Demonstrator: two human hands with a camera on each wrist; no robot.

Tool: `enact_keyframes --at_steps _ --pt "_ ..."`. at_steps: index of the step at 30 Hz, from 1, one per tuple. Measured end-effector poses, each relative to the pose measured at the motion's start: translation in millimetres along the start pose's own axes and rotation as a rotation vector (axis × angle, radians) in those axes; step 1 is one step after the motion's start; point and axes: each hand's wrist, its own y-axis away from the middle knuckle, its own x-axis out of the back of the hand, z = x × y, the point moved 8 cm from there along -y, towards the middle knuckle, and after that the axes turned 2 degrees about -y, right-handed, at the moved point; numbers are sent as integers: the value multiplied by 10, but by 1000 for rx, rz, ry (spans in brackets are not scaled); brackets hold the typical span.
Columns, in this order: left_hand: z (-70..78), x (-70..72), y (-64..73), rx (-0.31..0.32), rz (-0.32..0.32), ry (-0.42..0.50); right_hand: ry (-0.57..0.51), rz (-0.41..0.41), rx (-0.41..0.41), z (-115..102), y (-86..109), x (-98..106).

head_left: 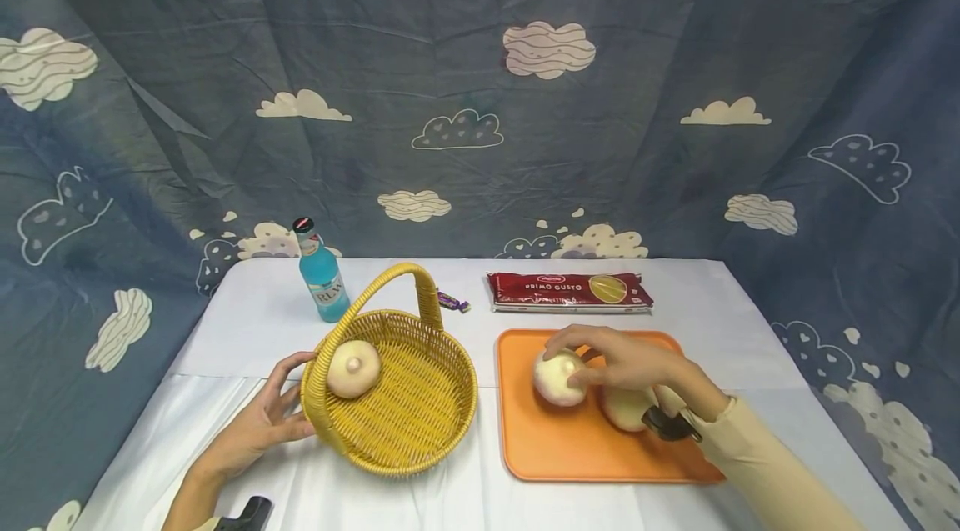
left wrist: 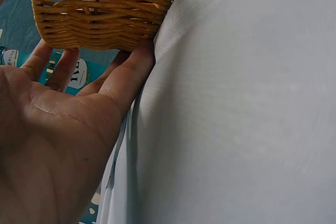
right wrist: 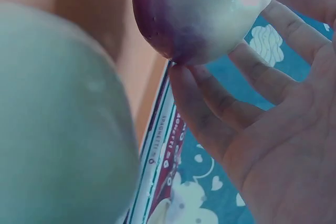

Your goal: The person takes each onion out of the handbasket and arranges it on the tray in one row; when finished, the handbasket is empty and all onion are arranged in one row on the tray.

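My right hand (head_left: 611, 356) holds a white and purple turnip (head_left: 557, 379) between thumb and fingers, over the orange tray (head_left: 555, 456). In the right wrist view the turnip's (right wrist: 184, 14) purple side shows, with fingertips against it. Partly hidden under my right wrist, a second pale round vegetable (head_left: 624, 408) lies on the tray. At the left, my left hand (head_left: 251, 423) touches the outside of the yellow wicker basket (head_left: 408, 464) with spread fingers; the left wrist view shows them against its woven wall. Inside the basket, at its left, sits another pale round turnip-like vegetable (head_left: 354, 369).
A blue bottle (head_left: 324, 281) stands behind the basket to the left. Behind the basket handle lies a small purple wrapped candy (head_left: 452, 302). A red spaghetti packet (head_left: 570, 292) lies beyond the tray. The basket's tall handle (head_left: 405, 271) arches above its rim.
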Motion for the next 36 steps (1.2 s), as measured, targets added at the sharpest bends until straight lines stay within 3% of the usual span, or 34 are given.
enact_keyframes --at_steps 5,22,36 --pt "-6 2 -1 1 3 -2 35 16 5 -3 53 7" --pt "4 -9 -9 9 5 0 -23 -13 -126 189 175 -11" --pt "12 -16 -10 20 11 -1 -15 -38 -126 171 163 -76"
